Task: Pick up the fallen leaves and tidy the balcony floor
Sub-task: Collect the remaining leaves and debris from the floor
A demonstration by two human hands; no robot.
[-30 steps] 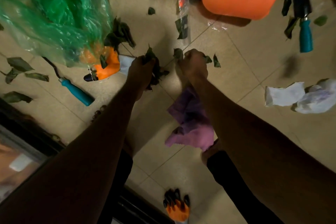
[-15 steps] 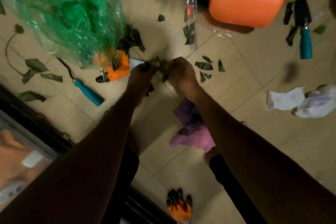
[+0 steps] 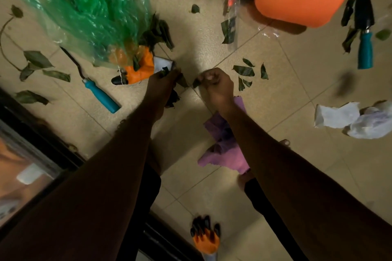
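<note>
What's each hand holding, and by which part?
Left hand grips a bunch of leaves in its fist; right hand pinches one leaf by one end.

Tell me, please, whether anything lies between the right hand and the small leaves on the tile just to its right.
Nothing visible does. Only bare tile separates the right hand, which pinches a leaf, from the small leaves. The purple cloth lies nearer the person, off that path.

A beige tiled floor (image 3: 286,91) is seen, dimly lit. A dark door frame (image 3: 31,129) is placed at the lower left.
</note>
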